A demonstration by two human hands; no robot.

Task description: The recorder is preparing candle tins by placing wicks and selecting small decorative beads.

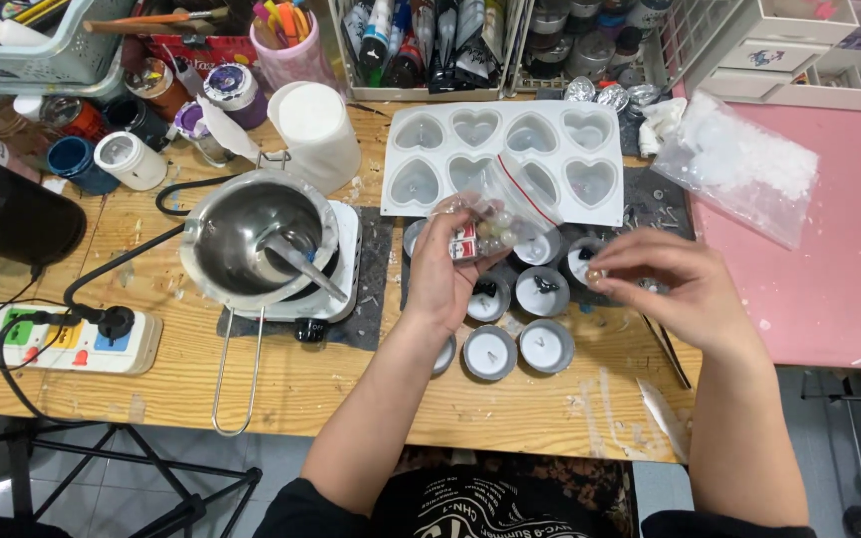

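Observation:
My left hand (447, 271) holds up a small clear zip bag of beads (495, 214) with a red seal strip, above a cluster of several round tealight cups (542, 291) filled with white wax. My right hand (662, 284) pinches a tiny bead (595, 273) between thumb and fingers, just over the right-hand cups. A white heart-shaped silicone mould (590, 149) lies flat behind the bag.
A steel melting pot (251, 234) with a spoon sits on a white hot plate at left, with a power strip (57, 344) near the table edge. Paint jars, a white roll (313, 130), baskets of tubes and a bag of white flakes (744, 164) line the back.

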